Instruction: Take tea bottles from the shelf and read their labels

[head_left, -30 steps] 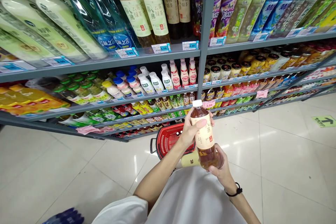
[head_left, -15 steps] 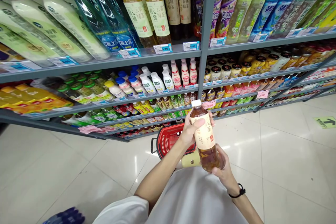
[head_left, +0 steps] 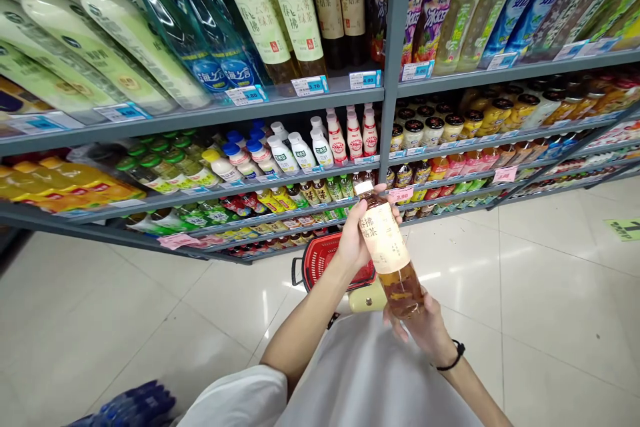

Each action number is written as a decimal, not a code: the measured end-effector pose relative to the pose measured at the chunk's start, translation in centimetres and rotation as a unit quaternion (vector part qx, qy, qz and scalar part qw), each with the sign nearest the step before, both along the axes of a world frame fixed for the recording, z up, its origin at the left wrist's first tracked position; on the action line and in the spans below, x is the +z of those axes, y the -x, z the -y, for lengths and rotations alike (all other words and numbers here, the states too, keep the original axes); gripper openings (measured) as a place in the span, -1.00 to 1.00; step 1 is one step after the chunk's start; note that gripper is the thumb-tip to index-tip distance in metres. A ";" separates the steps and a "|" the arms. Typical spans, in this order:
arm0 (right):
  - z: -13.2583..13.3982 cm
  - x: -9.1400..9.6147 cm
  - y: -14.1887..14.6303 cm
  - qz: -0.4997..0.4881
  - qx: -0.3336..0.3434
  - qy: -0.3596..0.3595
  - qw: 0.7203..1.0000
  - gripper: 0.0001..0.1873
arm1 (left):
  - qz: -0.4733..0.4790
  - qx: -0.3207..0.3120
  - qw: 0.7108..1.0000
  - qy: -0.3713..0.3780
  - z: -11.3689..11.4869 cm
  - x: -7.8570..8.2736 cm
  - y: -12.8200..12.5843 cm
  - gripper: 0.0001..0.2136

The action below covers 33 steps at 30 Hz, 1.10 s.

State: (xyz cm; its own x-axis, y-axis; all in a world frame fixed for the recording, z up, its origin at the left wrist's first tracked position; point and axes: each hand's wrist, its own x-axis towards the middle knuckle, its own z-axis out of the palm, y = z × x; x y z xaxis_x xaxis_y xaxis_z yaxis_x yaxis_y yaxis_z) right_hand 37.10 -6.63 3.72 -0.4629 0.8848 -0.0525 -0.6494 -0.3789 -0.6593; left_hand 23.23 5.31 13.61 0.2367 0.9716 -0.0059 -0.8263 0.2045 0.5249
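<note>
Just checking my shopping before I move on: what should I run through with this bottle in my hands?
1. Grip on the bottle of tea: ok, left hand around its upper part, right hand at its lower end.
2. The white cap: ok, in place.
3. The label: ok, facing you, and it looks the same as on the dark bottles on the top shelf.
4. Price: cannot tell, none shows on the bottle.
5. The red basket: cannot tell what supports it, since your arms partly hide it.
</note>
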 end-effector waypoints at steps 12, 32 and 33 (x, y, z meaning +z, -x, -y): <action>0.0 -0.6 -1.2 -0.021 0.117 0.082 0.989 0.03 | -0.007 0.075 0.997 0.027 -1.2 -0.5 0.4 -0.82; 0.1 -0.7 -1.8 0.288 -0.356 -0.145 0.877 -0.39 | -0.062 0.122 0.991 0.008 -2.3 -1.4 1.6 -0.48; 0.0 -0.6 -2.0 0.312 -0.368 -0.175 0.858 -0.35 | -0.055 0.120 0.991 0.011 -2.3 -1.4 1.6 -0.44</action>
